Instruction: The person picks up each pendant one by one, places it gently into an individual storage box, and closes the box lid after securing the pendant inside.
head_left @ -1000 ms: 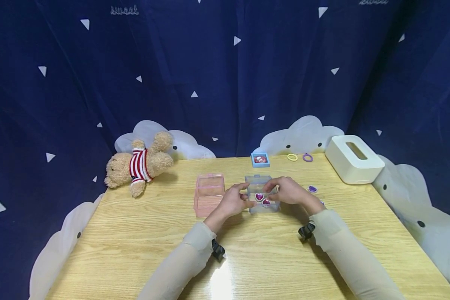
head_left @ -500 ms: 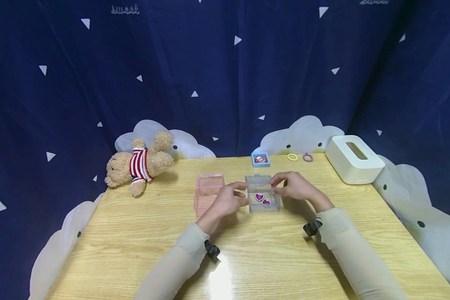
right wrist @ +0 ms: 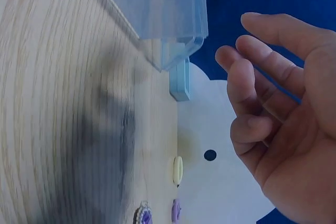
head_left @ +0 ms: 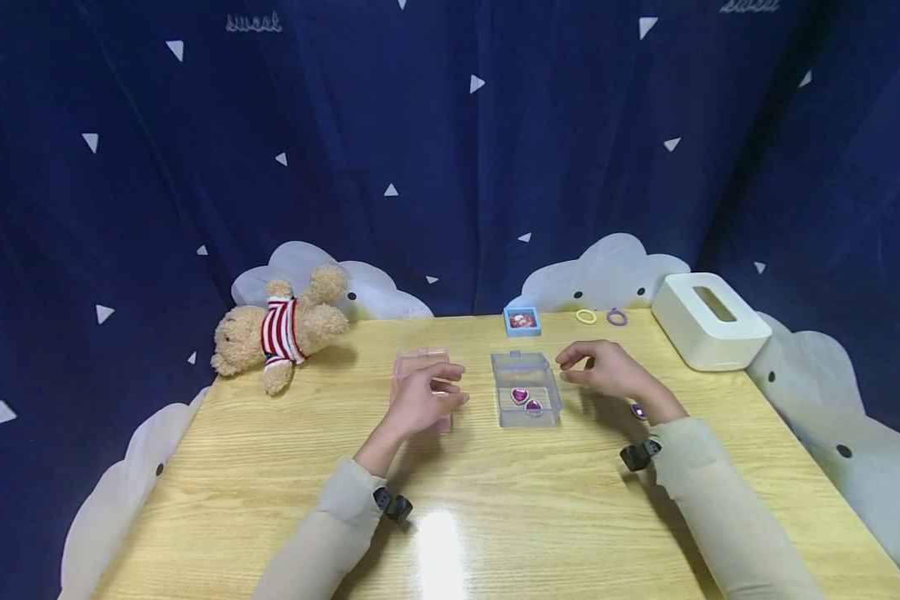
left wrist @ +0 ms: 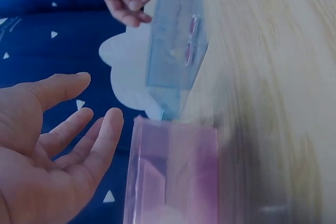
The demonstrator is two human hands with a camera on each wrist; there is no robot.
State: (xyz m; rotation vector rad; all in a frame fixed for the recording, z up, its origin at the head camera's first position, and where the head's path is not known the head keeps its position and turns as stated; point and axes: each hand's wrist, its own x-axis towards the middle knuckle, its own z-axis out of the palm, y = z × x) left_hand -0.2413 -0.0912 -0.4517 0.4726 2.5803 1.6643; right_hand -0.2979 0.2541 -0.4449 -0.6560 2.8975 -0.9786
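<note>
A clear bluish box point(head_left: 528, 396) with its lid raised stands on the table, two pink-red heart gems point(head_left: 520, 396) with pale edges inside it. My left hand point(head_left: 420, 400) hovers over the clear pink box point(head_left: 422, 360), fingers loosely bent and holding nothing; it hides much of that box. In the left wrist view the left hand point(left wrist: 63, 150) is beside the pink box point(left wrist: 173, 171). My right hand point(head_left: 603, 369) hangs just right of the bluish box, empty, its fingers relaxed. The right wrist view shows the right hand point(right wrist: 289, 98) apart from the bluish box point(right wrist: 157, 9).
A small blue square frame point(head_left: 522, 322), a yellow ring point(head_left: 586, 317) and a purple ring point(head_left: 617, 317) lie at the back edge. A purple gem point(head_left: 638, 412) is beside my right wrist. A white tissue box point(head_left: 711, 322) stands right, a teddy bear point(head_left: 281, 329) lies left.
My left hand has moved left, from the bluish box to over the pink one. My right hand has drawn back a little to the right. The two gems have stayed in the bluish box.
</note>
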